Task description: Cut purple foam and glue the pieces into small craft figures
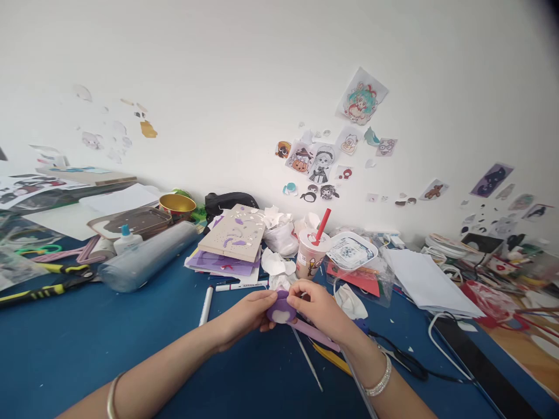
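Note:
Between my two hands is a small rounded purple piece (282, 308) with a white patch on its lower part. My left hand (254, 308) pinches its left side, thumb on the front and fingers behind. At its upper right edge, my right hand (312, 302) has its thumb and index finger closed on it. Both hands are above the blue tabletop (174, 343), just in front of crumpled white paper (277, 267) and a lidded cup (311, 253) with a red straw.
Left: a clear rolled sheet (146, 259), yellow-black pliers (48, 291) and a glue bottle (126, 240). Behind stands a board with purple scraps (236, 233). Markers (207, 305) lie nearby. Right: a patterned dish (351, 251), white papers (425, 285), a cable (437, 337) and a long black object (480, 366).

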`<control>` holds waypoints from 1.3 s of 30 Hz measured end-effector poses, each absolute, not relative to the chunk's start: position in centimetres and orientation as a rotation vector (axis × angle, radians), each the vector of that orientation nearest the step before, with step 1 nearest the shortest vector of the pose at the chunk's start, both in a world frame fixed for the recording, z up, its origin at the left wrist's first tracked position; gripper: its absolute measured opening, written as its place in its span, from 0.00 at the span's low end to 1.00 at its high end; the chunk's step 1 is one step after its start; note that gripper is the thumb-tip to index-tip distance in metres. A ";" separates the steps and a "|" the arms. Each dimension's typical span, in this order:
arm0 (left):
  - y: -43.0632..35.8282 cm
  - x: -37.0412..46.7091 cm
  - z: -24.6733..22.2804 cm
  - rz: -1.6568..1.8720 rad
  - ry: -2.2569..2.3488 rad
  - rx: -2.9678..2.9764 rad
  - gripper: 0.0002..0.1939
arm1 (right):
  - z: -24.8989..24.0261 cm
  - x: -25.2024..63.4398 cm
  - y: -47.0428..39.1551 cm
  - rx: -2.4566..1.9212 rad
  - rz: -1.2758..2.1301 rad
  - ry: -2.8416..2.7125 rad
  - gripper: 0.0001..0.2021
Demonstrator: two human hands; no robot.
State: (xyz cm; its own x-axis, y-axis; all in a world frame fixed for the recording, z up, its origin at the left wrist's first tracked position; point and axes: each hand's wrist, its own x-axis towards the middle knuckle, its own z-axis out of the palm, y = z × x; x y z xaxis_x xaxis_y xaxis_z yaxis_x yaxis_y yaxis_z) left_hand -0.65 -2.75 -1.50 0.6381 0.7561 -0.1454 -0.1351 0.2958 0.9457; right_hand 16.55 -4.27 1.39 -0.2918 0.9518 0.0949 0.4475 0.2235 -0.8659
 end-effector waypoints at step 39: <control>-2.6 -0.9 -1.5 0.606 0.693 1.447 0.19 | 0.6 16.4 -4.1 -1.278 1.002 -1.784 0.05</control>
